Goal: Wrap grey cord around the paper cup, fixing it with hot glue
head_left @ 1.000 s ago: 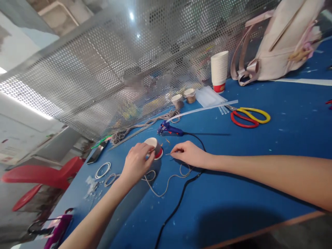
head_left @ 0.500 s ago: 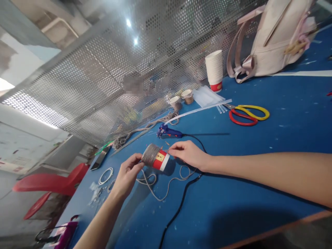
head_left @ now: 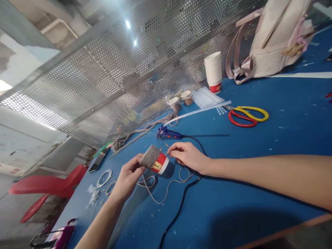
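My left hand (head_left: 131,174) grips the rim end of a red and white paper cup (head_left: 161,164), which is tilted on its side above the blue table. Grey cord (head_left: 150,156) is wound round the part of the cup nearest that hand. Just right of the cup's base, my right hand (head_left: 185,155) has thumb and forefinger pinched together; what lies between them is too small to name. Loose grey cord (head_left: 167,193) curls on the table below both hands. Beyond them lies a blue glue gun (head_left: 169,133) with a long clear stick in it.
Scissors (head_left: 249,116) with red and yellow handles lie at the right, near clear sticks (head_left: 206,97). Stacked cups (head_left: 214,72), two small containers and a pale backpack (head_left: 272,52) stand along the mesh divider. A black cable (head_left: 181,204) crosses the table.
My left hand has turned the cup a little, so its printed label now faces lower. My right hand stays pinched beside the cup's base.
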The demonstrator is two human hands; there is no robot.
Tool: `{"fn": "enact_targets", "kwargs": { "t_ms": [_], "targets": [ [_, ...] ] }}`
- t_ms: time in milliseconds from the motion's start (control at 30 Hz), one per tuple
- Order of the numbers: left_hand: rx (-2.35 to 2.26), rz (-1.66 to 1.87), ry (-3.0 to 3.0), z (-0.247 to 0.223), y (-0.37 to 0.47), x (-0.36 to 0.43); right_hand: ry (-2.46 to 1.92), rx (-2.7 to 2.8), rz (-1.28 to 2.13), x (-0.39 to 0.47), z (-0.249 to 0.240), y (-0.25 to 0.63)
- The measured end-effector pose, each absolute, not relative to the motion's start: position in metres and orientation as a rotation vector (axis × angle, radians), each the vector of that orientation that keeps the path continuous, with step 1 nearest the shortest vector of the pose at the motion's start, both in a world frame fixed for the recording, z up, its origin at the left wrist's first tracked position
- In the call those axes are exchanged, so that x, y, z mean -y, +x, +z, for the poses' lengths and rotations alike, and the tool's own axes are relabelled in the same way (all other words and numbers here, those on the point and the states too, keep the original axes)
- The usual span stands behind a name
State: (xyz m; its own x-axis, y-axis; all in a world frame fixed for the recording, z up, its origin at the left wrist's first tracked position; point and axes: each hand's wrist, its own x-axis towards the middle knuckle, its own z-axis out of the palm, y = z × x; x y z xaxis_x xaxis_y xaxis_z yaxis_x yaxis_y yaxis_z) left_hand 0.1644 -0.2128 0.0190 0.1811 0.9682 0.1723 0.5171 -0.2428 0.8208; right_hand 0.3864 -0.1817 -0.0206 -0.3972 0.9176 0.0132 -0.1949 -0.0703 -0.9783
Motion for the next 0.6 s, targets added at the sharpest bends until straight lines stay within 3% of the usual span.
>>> {"fn": "enact_targets", "kwargs": {
  "t_ms": [267,600],
  "targets": [
    [-1.453,1.011,1.623,0.004,0.158,0.218,-0.844,1.258,1.846,0.184,-0.019,0.385],
    [-1.528,1.016,1.655,0.010,0.174,0.229,-0.819,1.445,1.530,0.184,-0.020,0.387]
  ]
}}
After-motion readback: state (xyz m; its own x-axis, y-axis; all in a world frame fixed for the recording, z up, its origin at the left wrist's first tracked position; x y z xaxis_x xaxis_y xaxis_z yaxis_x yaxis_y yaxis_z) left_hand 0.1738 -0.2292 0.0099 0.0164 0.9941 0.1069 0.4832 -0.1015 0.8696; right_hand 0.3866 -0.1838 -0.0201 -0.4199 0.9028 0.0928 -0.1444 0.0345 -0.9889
